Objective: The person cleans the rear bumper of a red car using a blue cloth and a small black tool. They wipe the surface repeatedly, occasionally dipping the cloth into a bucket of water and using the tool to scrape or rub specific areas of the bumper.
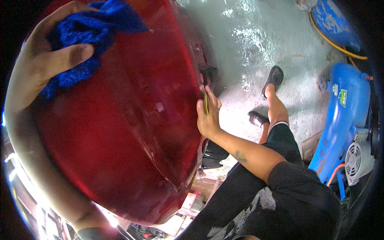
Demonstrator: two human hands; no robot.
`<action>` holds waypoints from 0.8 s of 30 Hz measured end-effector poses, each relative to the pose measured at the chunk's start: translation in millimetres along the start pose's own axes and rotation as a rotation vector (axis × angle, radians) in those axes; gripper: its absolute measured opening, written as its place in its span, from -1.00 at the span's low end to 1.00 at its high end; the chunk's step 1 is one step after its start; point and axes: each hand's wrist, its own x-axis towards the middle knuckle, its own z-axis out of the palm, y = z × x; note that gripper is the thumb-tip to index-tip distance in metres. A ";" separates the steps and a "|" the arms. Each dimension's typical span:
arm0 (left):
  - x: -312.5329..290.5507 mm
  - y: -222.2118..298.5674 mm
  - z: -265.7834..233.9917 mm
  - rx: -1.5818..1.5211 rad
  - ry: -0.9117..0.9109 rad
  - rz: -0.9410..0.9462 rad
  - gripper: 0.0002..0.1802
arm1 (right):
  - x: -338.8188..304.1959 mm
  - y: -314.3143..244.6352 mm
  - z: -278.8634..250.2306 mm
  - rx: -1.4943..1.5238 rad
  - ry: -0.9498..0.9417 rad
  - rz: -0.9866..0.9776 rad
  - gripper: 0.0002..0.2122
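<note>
So the left hand (pixel 38 60) is bunched up tight on a blue cloth (pixel 86 36), pressing it flat on the upper part of a big glossy red panel (pixel 120 120), looks like a car body part. The right hand (pixel 208 116) sits on the panel's right edge with the fingers closed around something thin and yellowish (pixel 206 105), can't tell what it is, right below a small black fitting (pixel 208 74).

If you ask me, doing this well means keeping the cloth flat under the palm, not wadded, and letting the right hand steady the edge so the panel doesn't rock. Watch that thin thing so it doesn't scratch the paint.

Count: 1 cloth, 1 red panel, 2 black sandals (pixel 273 78) on the wet concrete floor (pixel 256 44), 1 blue machine (pixel 344 116) off to the right with an orange hose (pixel 336 46).
</note>
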 end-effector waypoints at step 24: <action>47.7 48.2 43.9 0.820 0.469 0.039 -0.56 | 239.2 236.5 -253.3 -0.168 -0.554 0.319 -0.66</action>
